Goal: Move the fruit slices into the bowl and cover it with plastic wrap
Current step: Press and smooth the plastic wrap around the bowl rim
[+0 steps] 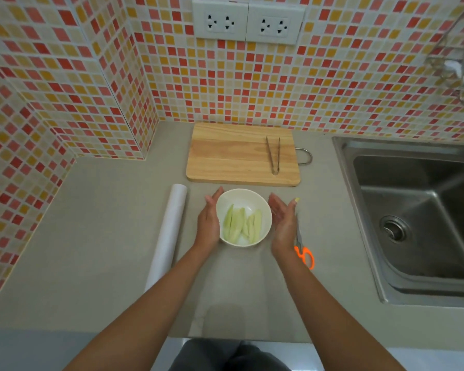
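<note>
From the head camera, your left hand (pixel 208 222) and right hand (pixel 284 220) stood on either side of a white bowl (pixel 243 217), palms turned inward and fingers stretched out flat. The left hand lay right against the bowl's left wall, while the right hand was just beside the right rim; whether it touched could not be told. Neither hand gripped anything. Pale green fruit slices (pixel 242 224) lay inside the bowl, side by side and pointing away from you. Whether a film of wrap already covered the bowl could not be told. The bowl sat on the grey countertop (pixel 105 236), just in front of a wooden cutting board (pixel 233 153). Metal tongs (pixel 273 155) rested on the right part of that board. A roll of plastic wrap (pixel 169 232) lay on the counter to the left of your left hand, running lengthwise away from you. Orange-handled scissors (pixel 303 250) lay just right of your right hand, partly hidden by it. A steel sink (pixel 402 279) was set into the counter further right.
</note>
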A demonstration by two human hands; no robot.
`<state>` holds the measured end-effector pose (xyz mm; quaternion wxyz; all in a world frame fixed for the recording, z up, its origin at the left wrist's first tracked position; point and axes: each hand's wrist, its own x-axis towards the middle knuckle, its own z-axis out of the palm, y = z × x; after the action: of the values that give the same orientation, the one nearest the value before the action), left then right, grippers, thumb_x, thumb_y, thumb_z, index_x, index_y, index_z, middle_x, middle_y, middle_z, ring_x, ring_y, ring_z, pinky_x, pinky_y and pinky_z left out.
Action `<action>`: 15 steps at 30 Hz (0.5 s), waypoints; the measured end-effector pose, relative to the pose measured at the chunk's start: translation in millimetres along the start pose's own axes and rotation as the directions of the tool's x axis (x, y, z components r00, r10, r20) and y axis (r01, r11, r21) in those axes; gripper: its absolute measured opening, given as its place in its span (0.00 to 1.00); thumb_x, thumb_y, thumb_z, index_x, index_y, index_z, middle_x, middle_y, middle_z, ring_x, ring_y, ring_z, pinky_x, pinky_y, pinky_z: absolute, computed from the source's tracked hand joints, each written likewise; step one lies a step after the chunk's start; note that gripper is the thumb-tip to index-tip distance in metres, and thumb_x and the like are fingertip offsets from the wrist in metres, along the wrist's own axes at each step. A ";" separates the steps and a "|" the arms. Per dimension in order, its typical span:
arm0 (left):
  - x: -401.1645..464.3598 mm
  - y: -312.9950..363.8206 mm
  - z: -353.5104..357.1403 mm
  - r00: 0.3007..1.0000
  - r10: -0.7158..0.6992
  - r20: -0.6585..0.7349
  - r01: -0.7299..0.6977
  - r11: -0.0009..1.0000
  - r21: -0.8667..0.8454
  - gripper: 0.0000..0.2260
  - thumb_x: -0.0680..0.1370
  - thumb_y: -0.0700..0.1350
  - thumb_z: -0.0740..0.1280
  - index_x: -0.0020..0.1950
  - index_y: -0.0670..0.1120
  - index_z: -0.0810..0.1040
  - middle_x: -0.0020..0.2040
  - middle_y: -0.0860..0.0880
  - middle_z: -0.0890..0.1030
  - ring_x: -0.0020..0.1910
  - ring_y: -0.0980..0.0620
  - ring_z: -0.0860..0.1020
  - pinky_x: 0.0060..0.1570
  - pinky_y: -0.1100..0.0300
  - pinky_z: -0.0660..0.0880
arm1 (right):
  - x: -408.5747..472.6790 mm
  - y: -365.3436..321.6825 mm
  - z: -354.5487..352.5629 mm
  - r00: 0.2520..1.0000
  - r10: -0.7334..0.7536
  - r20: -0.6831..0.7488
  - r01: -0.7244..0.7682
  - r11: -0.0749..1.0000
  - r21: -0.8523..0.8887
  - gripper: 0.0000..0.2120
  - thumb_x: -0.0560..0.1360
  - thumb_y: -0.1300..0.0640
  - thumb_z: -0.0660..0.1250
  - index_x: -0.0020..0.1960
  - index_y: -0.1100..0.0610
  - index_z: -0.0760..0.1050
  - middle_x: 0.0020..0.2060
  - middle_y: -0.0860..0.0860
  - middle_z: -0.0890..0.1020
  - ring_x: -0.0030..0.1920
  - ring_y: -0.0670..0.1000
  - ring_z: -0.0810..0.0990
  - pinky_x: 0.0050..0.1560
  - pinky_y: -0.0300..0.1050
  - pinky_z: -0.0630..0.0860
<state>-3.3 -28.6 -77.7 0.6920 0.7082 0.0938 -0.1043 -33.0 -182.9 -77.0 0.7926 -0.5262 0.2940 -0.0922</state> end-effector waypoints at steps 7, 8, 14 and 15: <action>-7.0 0.2 1.4 0.983 -0.094 -0.156 0.043 0.952 -0.302 0.29 0.82 0.60 0.42 0.73 0.47 0.69 0.71 0.49 0.73 0.69 0.53 0.71 0.72 0.55 0.63 | -2.8 0.6 9.4 0.991 0.043 0.129 -0.038 0.998 -0.041 0.25 0.82 0.44 0.49 0.62 0.59 0.76 0.55 0.52 0.82 0.55 0.48 0.80 0.54 0.40 0.76; -12.6 -2.5 5.9 0.984 -0.091 -0.150 0.047 0.962 -0.271 0.28 0.82 0.59 0.42 0.73 0.48 0.69 0.71 0.50 0.73 0.68 0.54 0.71 0.72 0.56 0.64 | -4.6 3.7 13.0 0.992 0.046 0.117 -0.043 0.999 -0.028 0.24 0.82 0.45 0.50 0.61 0.57 0.78 0.54 0.52 0.82 0.56 0.50 0.80 0.57 0.44 0.75; 2.0 4.9 -2.1 0.997 -0.066 -0.052 0.060 0.992 -0.110 0.28 0.82 0.58 0.40 0.64 0.51 0.76 0.61 0.50 0.80 0.61 0.51 0.76 0.55 0.64 0.72 | -12.9 18.9 18.2 0.997 -0.017 0.080 0.026 0.994 -0.111 0.21 0.82 0.45 0.50 0.57 0.51 0.79 0.54 0.49 0.82 0.56 0.48 0.79 0.58 0.44 0.73; 7.0 6.2 -4.9 0.998 -0.066 -0.019 0.064 0.995 -0.077 0.29 0.82 0.59 0.40 0.64 0.50 0.76 0.60 0.50 0.80 0.61 0.50 0.77 0.51 0.66 0.72 | -14.5 20.5 18.3 0.996 -0.039 0.082 0.050 0.989 -0.141 0.22 0.82 0.44 0.49 0.59 0.52 0.78 0.55 0.50 0.82 0.56 0.47 0.79 0.58 0.44 0.73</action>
<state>5.2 -23.9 -73.5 0.7136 0.6790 0.1282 -0.1156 -37.9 -153.3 -84.8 0.7615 -0.5913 0.2567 -0.0677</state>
